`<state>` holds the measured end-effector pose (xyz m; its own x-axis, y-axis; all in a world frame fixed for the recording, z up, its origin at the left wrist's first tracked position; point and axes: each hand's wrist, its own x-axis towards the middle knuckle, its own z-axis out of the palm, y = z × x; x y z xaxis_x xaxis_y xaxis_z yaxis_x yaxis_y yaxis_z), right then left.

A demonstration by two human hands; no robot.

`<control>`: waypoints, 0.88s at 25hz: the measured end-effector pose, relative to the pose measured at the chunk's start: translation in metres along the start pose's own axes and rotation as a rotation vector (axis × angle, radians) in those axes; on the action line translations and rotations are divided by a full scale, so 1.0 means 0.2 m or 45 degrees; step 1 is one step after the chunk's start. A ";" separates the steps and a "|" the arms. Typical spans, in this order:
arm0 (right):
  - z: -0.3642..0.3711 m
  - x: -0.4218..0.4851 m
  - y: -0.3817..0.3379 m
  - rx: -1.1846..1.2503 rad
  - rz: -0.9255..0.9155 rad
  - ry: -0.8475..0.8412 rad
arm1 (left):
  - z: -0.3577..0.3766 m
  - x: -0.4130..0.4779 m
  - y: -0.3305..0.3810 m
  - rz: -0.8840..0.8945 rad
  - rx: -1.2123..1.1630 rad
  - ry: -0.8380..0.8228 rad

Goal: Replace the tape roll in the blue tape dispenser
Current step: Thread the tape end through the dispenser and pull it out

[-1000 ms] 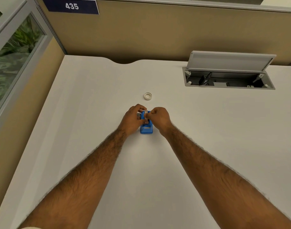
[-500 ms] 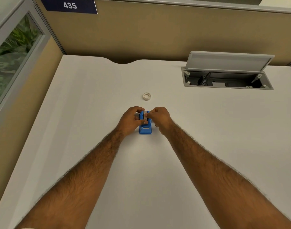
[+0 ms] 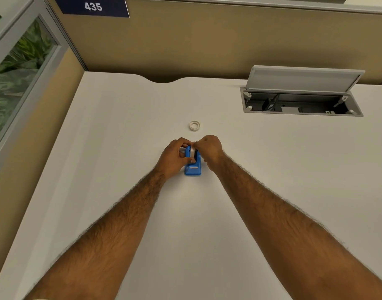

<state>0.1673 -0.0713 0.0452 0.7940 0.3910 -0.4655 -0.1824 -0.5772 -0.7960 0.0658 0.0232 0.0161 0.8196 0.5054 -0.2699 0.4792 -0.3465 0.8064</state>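
Fingers (image 3: 186, 154) of both hands clasp blue dispenser (image 3: 193, 169).

dispenser (image 3: 193, 167) far end hidden by hands

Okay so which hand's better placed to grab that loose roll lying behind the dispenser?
Probably the right hand. Its fingertips sit at the dispenser's far end, nearest the loose roll, and it only pinches the roll in the blue dispenser. The left hand wraps the dispenser's side, steadying it.
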 end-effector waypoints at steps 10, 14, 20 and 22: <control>-0.06 -0.05 0.16 -0.483 -0.593 0.039 | 0.00 0.00 0.01 0.020 -0.036 0.011; -0.05 -0.06 0.16 -0.515 -0.620 0.091 | 0.00 0.00 0.01 0.011 -0.027 0.013; -0.05 -0.03 0.01 -0.694 -0.527 -0.044 | 0.00 0.00 0.02 -0.004 0.023 0.008; -0.05 -0.01 -0.02 -0.806 -0.536 -0.066 | 0.00 0.00 0.02 -0.009 0.033 0.008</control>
<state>0.1723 -0.0771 0.0545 0.6921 0.6930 -0.2019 0.5094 -0.6671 -0.5435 0.0677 0.0222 0.0191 0.8144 0.5126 -0.2721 0.4928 -0.3633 0.7906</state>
